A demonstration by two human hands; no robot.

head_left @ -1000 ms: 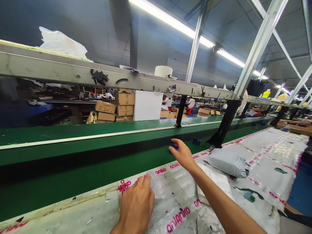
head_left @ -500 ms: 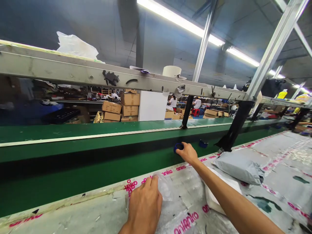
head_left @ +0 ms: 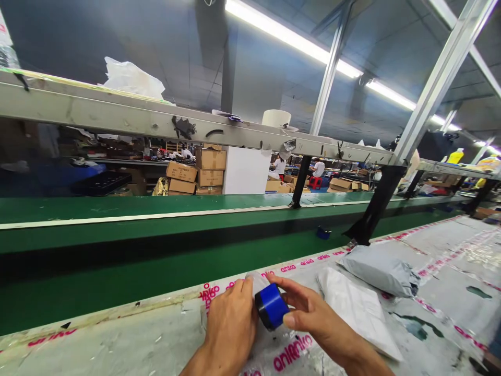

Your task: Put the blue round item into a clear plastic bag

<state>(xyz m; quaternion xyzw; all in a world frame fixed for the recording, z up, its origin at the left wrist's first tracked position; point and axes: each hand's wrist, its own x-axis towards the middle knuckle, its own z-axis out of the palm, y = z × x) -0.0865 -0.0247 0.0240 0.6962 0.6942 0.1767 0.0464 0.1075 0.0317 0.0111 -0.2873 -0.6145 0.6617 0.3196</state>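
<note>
A blue and black cylinder [head_left: 272, 306] is held between the fingertips and thumb of my right hand [head_left: 317, 316], just above the plastic-covered table. Close against its left side is my left hand [head_left: 233, 324], fingers curled on a clear plastic bag [head_left: 256, 278] that shows only in part behind the fingers. To the right lie a stack of white bags [head_left: 358, 310] and a grey plastic package [head_left: 379, 269].
Beyond the table [head_left: 156, 334] runs a green conveyor [head_left: 136, 277] carrying another blue item [head_left: 323, 233]. A metal shelf beam [head_left: 133, 115] crosses overhead, with black-wrapped posts [head_left: 378, 206] at the right. Cartons [head_left: 210, 159] and seated people are farther back.
My right hand has come back from the conveyor with the blue and black cylinder, beside my left hand. My left hand stays nearly in place. The white bags are less covered by my arm.
</note>
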